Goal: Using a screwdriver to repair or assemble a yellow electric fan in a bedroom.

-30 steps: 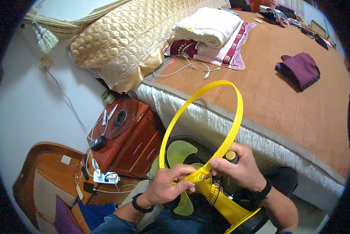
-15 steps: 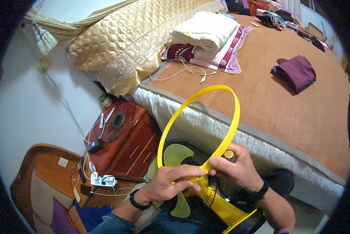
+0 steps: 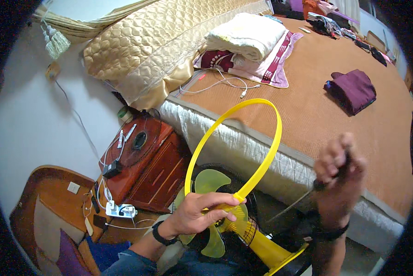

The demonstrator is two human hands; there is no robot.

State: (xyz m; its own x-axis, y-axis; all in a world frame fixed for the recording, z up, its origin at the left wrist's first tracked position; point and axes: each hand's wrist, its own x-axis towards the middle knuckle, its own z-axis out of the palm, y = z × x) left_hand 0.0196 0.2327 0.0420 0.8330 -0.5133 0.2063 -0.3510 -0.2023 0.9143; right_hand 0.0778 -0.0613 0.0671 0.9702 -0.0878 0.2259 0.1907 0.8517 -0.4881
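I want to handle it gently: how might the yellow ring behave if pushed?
The yellow ring is probably light, since the left hand alone grips it. Its loop stands up without collapsing, so it seems fairly stiff, though, being so narrow, it might flex under a push.

the ring [image 3: 277, 133] in the left hand [image 3: 202, 214] is bright yellow, matched by the fan stand [image 3: 266, 250] to that hand's right. around it, the fan blades [image 3: 211, 181] are translucent yellow-green. the tool [image 3: 293, 205] in the right hand [image 3: 339, 181] has a dark, blurred handle and a grey shaft. black bands [image 3: 163, 233] circle both wrists. beyond the left hand, the cabinet [image 3: 155, 165] is glossy red-brown. past the right hand lie a maroon cloth [image 3: 353, 92] and an orange-brown mat [image 3: 317, 55] with a fine weave and grey border. farther from both hands, the pillow [image 3: 280, 64] is pinkish white with maroon bands, and the headboard [image 3: 137, 41] is pale gold with quilted scallops.
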